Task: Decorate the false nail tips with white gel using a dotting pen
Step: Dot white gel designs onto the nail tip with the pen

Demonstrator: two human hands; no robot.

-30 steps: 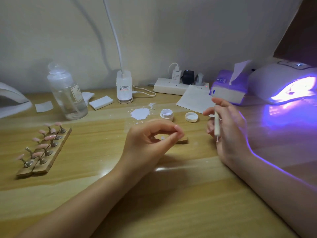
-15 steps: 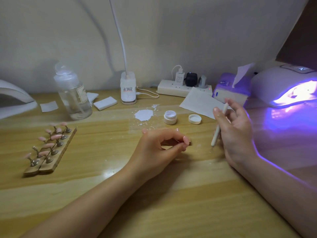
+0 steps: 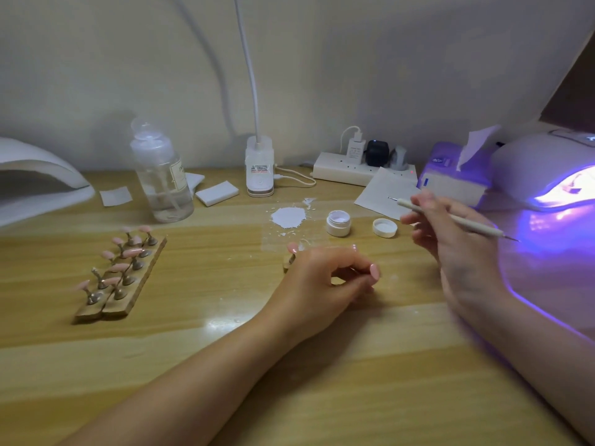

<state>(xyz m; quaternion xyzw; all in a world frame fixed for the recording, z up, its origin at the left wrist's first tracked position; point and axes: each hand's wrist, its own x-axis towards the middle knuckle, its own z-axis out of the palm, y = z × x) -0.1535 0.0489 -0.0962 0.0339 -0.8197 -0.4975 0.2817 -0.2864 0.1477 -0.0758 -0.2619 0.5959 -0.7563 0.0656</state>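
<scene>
The right hand pinches the slim white dotting pen, which lies across its fingers; the left hand grips a small wooden nail stand.

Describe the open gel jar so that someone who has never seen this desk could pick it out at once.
Start at the glowing purple nail lamp on the right of the wooden desk, then move left past the right hand with the dotting pen. The gel jar is the small white round pot standing open, between the white smear and its loose lid, taller than that flat cap.
</scene>
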